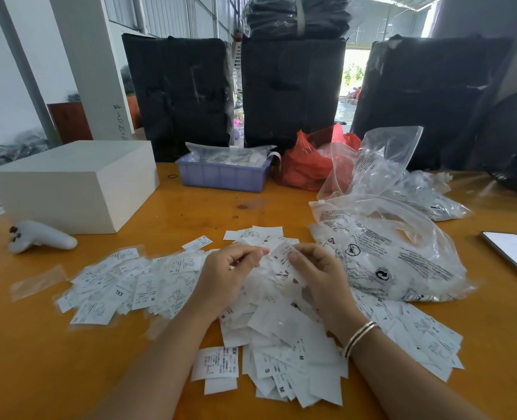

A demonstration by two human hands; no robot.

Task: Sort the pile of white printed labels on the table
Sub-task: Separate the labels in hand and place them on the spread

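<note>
A loose pile of white printed labels (pixel 284 353) covers the orange table (pixel 69 359) in front of me, with size letters such as S, M and XS showing. A flatter spread of labels (pixel 130 283) lies to the left, and a few labels (pixel 257 233) sit farther back. My right hand (pixel 317 274) pinches a label marked S (pixel 281 259) just above the pile. My left hand (pixel 230 274) hovers beside it with curled fingers, its fingertips at the label's left edge.
A clear printed plastic bag (pixel 396 253) lies right of the pile, more clear bags (pixel 381 165) and a red bag (pixel 308 165) behind. A blue bin (pixel 220 175), a white box (pixel 72 183), a white controller (pixel 39 237) and a phone (pixel 514 256) also sit on the table.
</note>
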